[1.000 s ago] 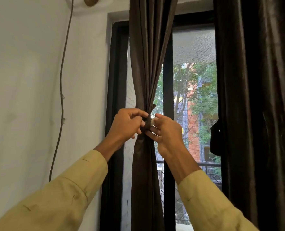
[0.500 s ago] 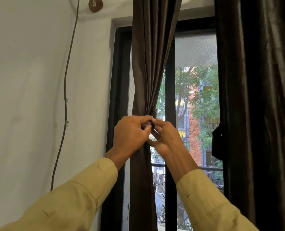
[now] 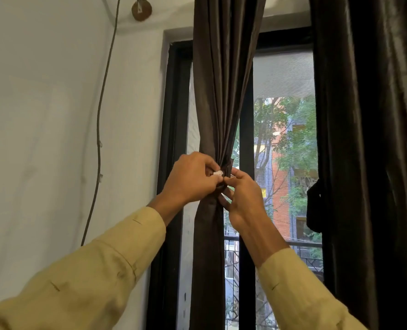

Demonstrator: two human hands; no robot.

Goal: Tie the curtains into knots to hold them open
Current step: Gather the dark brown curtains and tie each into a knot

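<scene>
We hold gathered curtain [image 3: 218,110] pinched at waist, likely to cinch folds before knot. Left hand [image 3: 193,178] closed on cloth, small white thing [image 3: 218,173] at fingertips. Right hand [image 3: 241,198] half curled, fingertips on bunch. Window frame [image 3: 173,139] just behind left hand; second curtain [image 3: 364,139] well right, free room between.

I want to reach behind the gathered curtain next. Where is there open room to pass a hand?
Open gap right of the gathered curtain, between it and the dark right curtain, in front of the window glass. A narrower strip lies left, beside the window frame. Crowded at the cinch, where left hand and right hand meet.
</scene>
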